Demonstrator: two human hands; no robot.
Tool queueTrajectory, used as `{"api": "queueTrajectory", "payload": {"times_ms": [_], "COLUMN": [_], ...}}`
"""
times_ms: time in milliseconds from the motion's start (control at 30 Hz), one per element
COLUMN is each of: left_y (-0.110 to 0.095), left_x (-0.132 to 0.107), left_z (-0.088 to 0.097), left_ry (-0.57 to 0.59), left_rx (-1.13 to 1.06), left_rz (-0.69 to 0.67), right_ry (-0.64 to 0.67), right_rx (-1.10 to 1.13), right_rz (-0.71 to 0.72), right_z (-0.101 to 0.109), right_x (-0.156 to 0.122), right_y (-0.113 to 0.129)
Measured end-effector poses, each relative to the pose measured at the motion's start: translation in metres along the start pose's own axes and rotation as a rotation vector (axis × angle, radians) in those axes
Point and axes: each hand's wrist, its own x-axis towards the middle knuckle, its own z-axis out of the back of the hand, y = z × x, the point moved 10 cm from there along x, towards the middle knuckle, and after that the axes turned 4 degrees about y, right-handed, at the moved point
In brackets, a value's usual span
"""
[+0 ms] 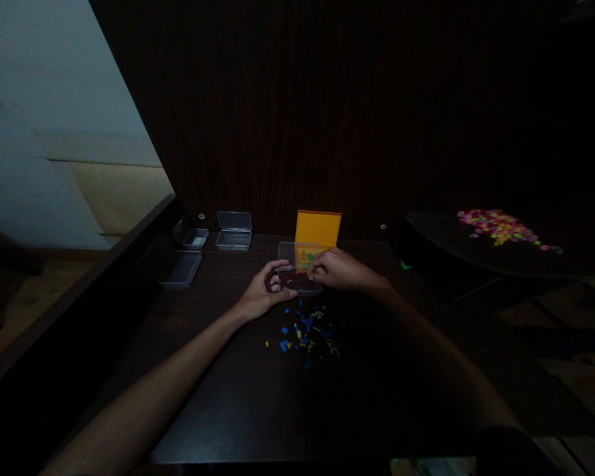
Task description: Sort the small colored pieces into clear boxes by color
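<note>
A clear plastic box [288,252] with an upright orange lid [318,228] sits in the middle of a dark wooden table [238,396]. Both my hands rest at its near edge. My left hand [262,291] curls its fingers round the box's front left corner. My right hand [338,270] grips the front right side, fingers bent over the rim. The box holds small pieces, some green and yellow; its near part looks dark. A scatter of small blue and yellow pieces [307,334] lies on the table just in front of my hands.
Three open clear boxes sit at the table's back left: [234,230], [195,238], [180,268]. A pile of pink and yellow pieces [498,227] lies on a dark surface at right. A pale wall stands at left.
</note>
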Motion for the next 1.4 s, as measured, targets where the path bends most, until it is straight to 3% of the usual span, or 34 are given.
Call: {"api": "queueTrajectory", "payload": {"times_ms": [233, 733, 1167, 1400], "left_y": [0.0, 0.001, 0.002, 0.002], "left_x": [0.0, 0.0, 0.0, 0.0], "left_z": [-0.001, 0.001, 0.0, 0.001], "left_ry": [0.006, -0.009, 0.0, -0.012], "left_rx": [-0.006, -0.003, -0.018, -0.014], "left_rz": [-0.011, 0.0, 0.001, 0.008], "right_ry": [0.067, 0.033, -0.013, 0.06], "right_rx": [-0.017, -0.039, -0.035, -0.071], "right_rz": [-0.04, -0.112, -0.045, -0.031], "right_z": [-0.011, -0.01, -0.001, -0.009], "right_x": [0.002, 0.004, 0.001, 0.002], "right_y": [0.003, -0.003, 0.0, 0.004]}}
